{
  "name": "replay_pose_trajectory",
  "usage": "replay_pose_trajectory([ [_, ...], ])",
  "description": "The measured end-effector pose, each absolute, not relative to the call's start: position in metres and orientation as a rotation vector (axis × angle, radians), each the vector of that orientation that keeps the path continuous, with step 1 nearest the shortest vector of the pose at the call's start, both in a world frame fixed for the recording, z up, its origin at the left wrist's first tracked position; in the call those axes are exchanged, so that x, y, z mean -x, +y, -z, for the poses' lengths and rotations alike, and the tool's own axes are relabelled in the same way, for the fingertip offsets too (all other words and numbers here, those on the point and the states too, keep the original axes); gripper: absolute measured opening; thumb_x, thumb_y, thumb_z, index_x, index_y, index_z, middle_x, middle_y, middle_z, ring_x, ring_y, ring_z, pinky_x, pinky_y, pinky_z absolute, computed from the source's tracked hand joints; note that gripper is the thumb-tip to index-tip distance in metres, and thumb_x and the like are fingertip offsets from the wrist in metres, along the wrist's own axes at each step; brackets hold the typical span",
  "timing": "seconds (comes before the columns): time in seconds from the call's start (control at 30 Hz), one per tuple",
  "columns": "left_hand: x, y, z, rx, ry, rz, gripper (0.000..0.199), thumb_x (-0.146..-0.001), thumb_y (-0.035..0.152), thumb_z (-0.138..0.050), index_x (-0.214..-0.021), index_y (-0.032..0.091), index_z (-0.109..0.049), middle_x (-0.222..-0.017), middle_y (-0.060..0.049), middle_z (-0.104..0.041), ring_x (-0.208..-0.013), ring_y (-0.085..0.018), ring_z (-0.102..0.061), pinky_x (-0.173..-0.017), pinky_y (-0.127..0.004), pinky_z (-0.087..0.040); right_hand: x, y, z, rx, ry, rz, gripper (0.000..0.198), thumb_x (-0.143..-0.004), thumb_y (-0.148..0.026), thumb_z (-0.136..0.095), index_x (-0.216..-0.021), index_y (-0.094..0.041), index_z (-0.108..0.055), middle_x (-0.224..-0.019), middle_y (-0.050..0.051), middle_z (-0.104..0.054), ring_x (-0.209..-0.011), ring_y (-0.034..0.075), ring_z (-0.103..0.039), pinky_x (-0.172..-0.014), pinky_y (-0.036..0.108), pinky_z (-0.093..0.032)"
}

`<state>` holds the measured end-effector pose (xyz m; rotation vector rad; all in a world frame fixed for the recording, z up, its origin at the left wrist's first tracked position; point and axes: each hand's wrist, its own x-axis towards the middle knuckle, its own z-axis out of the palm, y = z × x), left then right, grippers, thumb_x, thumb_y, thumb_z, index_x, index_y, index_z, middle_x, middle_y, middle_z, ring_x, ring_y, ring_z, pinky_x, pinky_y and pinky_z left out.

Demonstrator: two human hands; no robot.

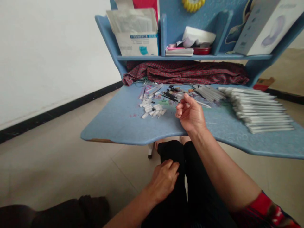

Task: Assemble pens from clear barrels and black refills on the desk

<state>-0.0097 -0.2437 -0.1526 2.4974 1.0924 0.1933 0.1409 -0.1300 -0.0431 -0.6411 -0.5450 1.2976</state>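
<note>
We find the black rods (171, 97) slanting lengthwise near-right, toward the right hand (190, 112). It and the left hand (165, 177) curl; we cannot tell whether either grip closes.

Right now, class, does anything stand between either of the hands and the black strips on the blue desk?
For the right hand, nothing visible does; it is right beside the black strips. For the left hand, over the black trousers, the front edge of the blue desk appears to stand in the way.
</note>
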Motion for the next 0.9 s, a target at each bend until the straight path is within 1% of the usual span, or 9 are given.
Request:
replay_pose_trajectory([
  [0.07, -0.012, -0.243, 0.158, -2.59, 1.15, -0.177, 0.025, -0.084, 0.017, -0.044, -0.107, 0.014, -0.055, -0.097, -0.011, -0.058, -0.091, -0.024, -0.055, -0.079, -0.037, -0.046, -0.141, -0.13, 0.043, 0.651, -0.547, -1.29, 0.021, -0.076, -0.03, -0.06, -0.062, -0.016, -0.053, -0.046, -0.004, -0.06, -0.031, 0.006, -0.047, -0.034, 0.018, -0.033],
  [0.13, -0.03, -0.237, 0.159, -2.64, 1.176, -0.1, 0.023, -0.082, 0.012, -0.042, -0.1, 0.014, -0.057, -0.096, -0.011, -0.057, -0.091, -0.026, -0.054, -0.076, -0.039, -0.047, -0.14, -0.13, 0.043, 0.653, -0.551, -1.292, 0.021, -0.075, -0.03, -0.06, -0.062, -0.016, -0.053, -0.046, -0.003, -0.06, -0.031, 0.006, -0.047, -0.034, 0.018, -0.033],
  [0.3, -0.053, -0.223, 0.165, -2.682, 1.111, 0.076, 0.023, -0.075, 0.003, -0.041, -0.083, 0.012, -0.059, -0.088, -0.012, -0.057, -0.086, -0.027, -0.055, -0.068, -0.038, -0.047, -0.139, -0.128, 0.044, 0.631, -0.555, -1.292, 0.019, -0.074, -0.03, -0.061, -0.062, -0.016, -0.054, -0.046, -0.003, -0.061, -0.031, 0.007, -0.047, -0.034, 0.019, -0.033],
  [0.43, -0.053, -0.226, 0.175, -2.639, 1.135, 0.039, 0.023, -0.072, 0.004, -0.043, -0.082, 0.014, -0.061, -0.087, -0.011, -0.059, -0.087, -0.026, -0.056, -0.072, -0.039, -0.046, -0.137, -0.128, 0.044, 0.592, -0.536, -1.309, 0.019, -0.069, -0.03, -0.065, -0.062, -0.017, -0.054, -0.047, -0.002, -0.061, -0.031, 0.008, -0.046, -0.033, 0.019, -0.033],
  [0.5, -0.046, -0.23, 0.17, -2.52, 1.193, -0.005, 0.017, -0.073, 0.011, -0.046, -0.079, 0.015, -0.062, -0.087, -0.01, -0.061, -0.084, -0.025, -0.057, -0.071, -0.037, -0.046, -0.136, -0.128, 0.043, 0.563, -0.51, -1.335, 0.02, -0.067, -0.031, -0.067, -0.062, -0.017, -0.054, -0.046, -0.002, -0.061, -0.031, 0.008, -0.046, -0.033, 0.019, -0.033],
  [0.57, -0.033, -0.234, 0.151, -2.302, 1.164, -0.133, 0.01, -0.074, 0.02, -0.053, -0.071, 0.017, -0.062, -0.08, -0.007, -0.062, -0.074, -0.019, -0.059, -0.065, -0.03, -0.045, -0.135, -0.128, 0.042, 0.54, -0.474, -1.362, 0.021, -0.066, -0.031, -0.068, -0.062, -0.017, -0.054, -0.045, -0.002, -0.06, -0.03, 0.008, -0.045, -0.032, 0.019, -0.032],
  [0.67, -0.006, -0.233, 0.094, -2.089, 1.012, -0.41, 0.004, -0.067, 0.021, -0.062, -0.064, 0.018, -0.061, -0.061, 0.0, -0.058, -0.059, -0.013, -0.055, -0.055, -0.022, -0.041, -0.134, -0.126, 0.042, 0.515, -0.433, -1.38, 0.021, -0.067, -0.031, -0.068, -0.062, -0.016, -0.055, -0.045, -0.001, -0.061, -0.03, 0.008, -0.045, -0.031, 0.019, -0.032],
  [0.8, 0.019, -0.2, 0.004, -1.97, 1.148, -0.986, 0.014, -0.075, 0.032, -0.058, -0.07, 0.019, -0.062, -0.059, 0.001, -0.056, -0.055, -0.011, -0.05, -0.051, -0.021, -0.04, -0.13, -0.125, 0.04, 0.471, -0.394, -1.42, 0.02, -0.067, -0.032, -0.069, -0.063, -0.017, -0.056, -0.045, -0.002, -0.06, -0.029, 0.008, -0.044, -0.03, 0.018, -0.03],
  [0.9, 0.01, -0.154, -0.034, -1.895, 1.13, -1.191, 0.016, -0.072, 0.032, -0.061, -0.077, 0.017, -0.062, -0.062, 0.001, -0.058, -0.057, -0.011, -0.053, -0.052, -0.021, -0.041, -0.126, -0.126, 0.032, 0.435, -0.403, -1.436, 0.02, -0.068, -0.033, -0.068, -0.064, -0.016, -0.057, -0.043, -0.003, -0.058, -0.028, 0.008, -0.043, -0.03, 0.018, -0.031],
])
